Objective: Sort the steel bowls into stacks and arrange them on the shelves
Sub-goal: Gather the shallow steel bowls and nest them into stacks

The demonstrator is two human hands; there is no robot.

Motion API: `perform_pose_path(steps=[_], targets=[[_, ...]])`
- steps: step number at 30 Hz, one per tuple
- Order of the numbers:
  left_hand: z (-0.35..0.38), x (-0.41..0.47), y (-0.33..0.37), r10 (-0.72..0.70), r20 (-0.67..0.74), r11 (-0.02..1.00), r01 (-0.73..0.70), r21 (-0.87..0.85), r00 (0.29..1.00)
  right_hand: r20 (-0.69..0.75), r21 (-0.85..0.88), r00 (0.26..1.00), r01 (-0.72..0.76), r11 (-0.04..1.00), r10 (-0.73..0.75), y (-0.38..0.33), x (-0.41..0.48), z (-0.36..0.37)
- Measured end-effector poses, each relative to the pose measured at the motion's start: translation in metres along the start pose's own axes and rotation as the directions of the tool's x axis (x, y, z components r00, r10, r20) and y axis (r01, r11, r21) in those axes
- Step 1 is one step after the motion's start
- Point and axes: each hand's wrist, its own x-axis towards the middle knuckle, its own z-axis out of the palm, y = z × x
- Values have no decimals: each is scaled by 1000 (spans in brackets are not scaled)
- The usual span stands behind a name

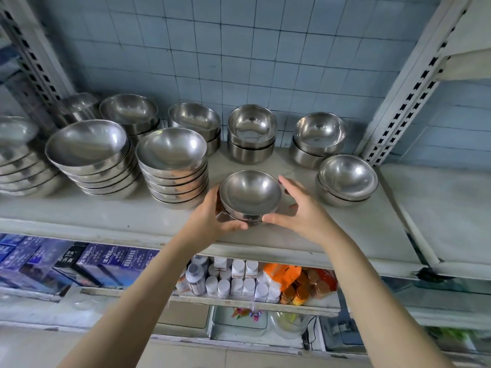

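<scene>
Forearms: both bare, reaching up from bottom of view to the shelf (pixel 345 227).
L hand (pixel 212 219): grip clamped on left side of the small bowl stack (pixel 249 197), thumb under front rim.
R hand (pixel 300 211): fingers spread, cupped round right side of same stack, thumb tip touching front; firm hold can't be told.
Small bowl stack: approx. two nested steel bowls, open side up, at shelf front edge, centre.
Tall stack (pixel 172 168): just left of held stack, several bowls, apart from it.
Wide stack (pixel 90 158): further left, tilted.
R front pair (pixel 346 179): near, right of R hand.
Back row: stacks (pixel 252 134) and (pixel 318 139) set against tiled wall (pixel 239 49).
Lower shelf: white bottles (pixel 233 280), purple boxes (pixel 111 261).
</scene>
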Motion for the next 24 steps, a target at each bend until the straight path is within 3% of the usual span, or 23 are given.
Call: perform_pose_path(steps=[2, 4, 7, 9, 13, 17, 21, 24], targets=[[1, -1, 0, 9, -2, 1000, -9, 14, 1000, -58, -34, 998, 11, 999, -13, 2, 1, -17], [3, -3, 2, 10, -19, 999, -9, 35, 1000, -252, -139, 967, -3, 990, -32, 13, 5, -40], [8, 0, 7, 30, -66, 996, -24, 89, 997, -476, -315, 875, -265, 911, 90, 39, 16, -72], [11, 5, 12, 27, -95, 996, -19, 88, 995, -463, -351, 859, -405, 844, 220, 52, 21, -82], [14, 12, 10, 27, -110, 996, -18, 82, 994, -499, -354, 828, -463, 812, 254, 61, 23, -94], [12, 12, 5, -14, -112, 999, 19, 39, 994, -408, -332, 881, -389, 859, 241, 68, 21, -100], [12, 11, 5, -28, -116, 999, 31, 25, 993, -411, -329, 893, -334, 883, 184, 64, 16, -98], [13, 11, 3, -32, -110, 999, 32, 1, 993, -438, -212, 880, -298, 931, 182, 60, 14, -93]])
